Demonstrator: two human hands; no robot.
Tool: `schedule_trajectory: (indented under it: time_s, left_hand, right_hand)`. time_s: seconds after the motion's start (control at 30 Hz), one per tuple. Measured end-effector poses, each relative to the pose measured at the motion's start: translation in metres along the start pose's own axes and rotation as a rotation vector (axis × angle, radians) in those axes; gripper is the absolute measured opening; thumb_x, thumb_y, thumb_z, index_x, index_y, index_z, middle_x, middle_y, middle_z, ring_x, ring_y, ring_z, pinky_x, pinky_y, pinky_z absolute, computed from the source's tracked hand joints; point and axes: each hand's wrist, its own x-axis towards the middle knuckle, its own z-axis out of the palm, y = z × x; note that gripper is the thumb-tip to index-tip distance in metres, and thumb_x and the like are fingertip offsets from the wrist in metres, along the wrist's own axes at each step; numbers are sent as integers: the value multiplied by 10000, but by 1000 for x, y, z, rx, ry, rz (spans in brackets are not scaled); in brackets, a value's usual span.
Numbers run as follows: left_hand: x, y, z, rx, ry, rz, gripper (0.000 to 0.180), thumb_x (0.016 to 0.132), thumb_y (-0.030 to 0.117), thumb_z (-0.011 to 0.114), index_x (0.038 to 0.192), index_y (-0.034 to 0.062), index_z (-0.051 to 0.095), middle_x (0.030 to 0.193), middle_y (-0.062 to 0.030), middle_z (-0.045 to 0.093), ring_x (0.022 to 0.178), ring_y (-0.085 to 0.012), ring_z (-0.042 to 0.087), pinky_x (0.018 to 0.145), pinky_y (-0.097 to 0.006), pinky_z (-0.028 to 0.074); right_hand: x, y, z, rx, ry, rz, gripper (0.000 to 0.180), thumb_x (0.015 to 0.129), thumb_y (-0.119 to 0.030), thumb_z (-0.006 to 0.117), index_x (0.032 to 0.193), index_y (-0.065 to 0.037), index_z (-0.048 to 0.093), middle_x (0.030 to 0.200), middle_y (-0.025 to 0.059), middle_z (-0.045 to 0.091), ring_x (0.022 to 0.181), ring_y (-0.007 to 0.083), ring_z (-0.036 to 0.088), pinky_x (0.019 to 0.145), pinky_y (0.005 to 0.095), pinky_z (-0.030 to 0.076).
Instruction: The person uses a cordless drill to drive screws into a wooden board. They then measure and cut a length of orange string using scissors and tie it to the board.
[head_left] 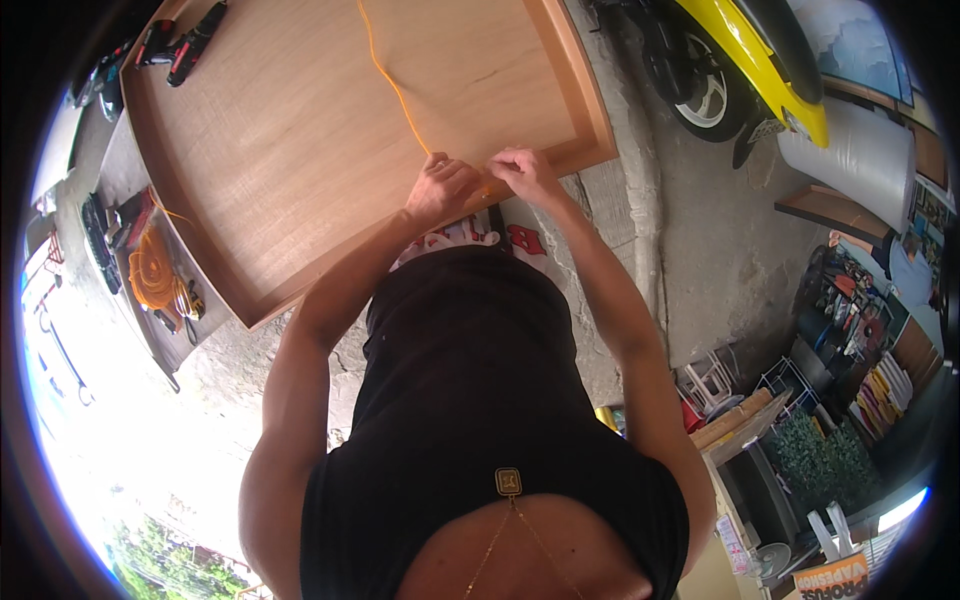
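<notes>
Head view: both hands [485, 180] seemingly pinch orange cord [395, 85].

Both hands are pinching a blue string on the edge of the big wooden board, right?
Not quite: the string is orange, not blue. The head view shows the left hand and right hand together on it at the edge of the wooden board.

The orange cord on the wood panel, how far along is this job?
Done: the cord already lies stretched across the panel from its far edge. In hand: left hand and right hand pinch the cord's near end at the frame's edge. Left: I can't see any mark yet, and the coil and tools sit unused.
</notes>
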Motion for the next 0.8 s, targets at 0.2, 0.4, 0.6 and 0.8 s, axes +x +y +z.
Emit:
schedule_trajectory:
  time_s: [0.2,0.4,0.6,0.8]
  left_hand:
    - [-4,-1,3,25,33,-37,106,759,102,705,817,89,618,807,-18,629,731,-196,596,746,-348,426]
    - [3,-12,-4,-12,-45,65,105,769,118,702,812,78,616,796,-23,633,728,-206,603,722,-347,449]
    - [23,-26,-24,-6,-304,263,116,762,116,676,839,61,608,769,-48,596,730,-237,585,709,-344,472]
    - [33,-26,-29,54,-420,300,151,738,106,646,878,62,612,785,-52,580,778,-238,580,743,-355,479]
  right_hand:
    - [0,4,-3,-233,-124,-151,162,760,-166,675,771,-7,647,712,112,627,723,278,586,686,369,477]
    - [0,-1,-3,-213,-170,-145,127,773,-159,663,815,-39,672,750,102,646,771,271,609,704,369,484]
    - [2,-19,-8,-205,-294,-94,144,786,-155,652,853,-29,667,778,129,639,747,275,612,680,369,487]
    - [12,-7,-5,-146,-339,-160,167,805,-107,582,856,3,697,779,176,650,708,320,631,671,377,498]
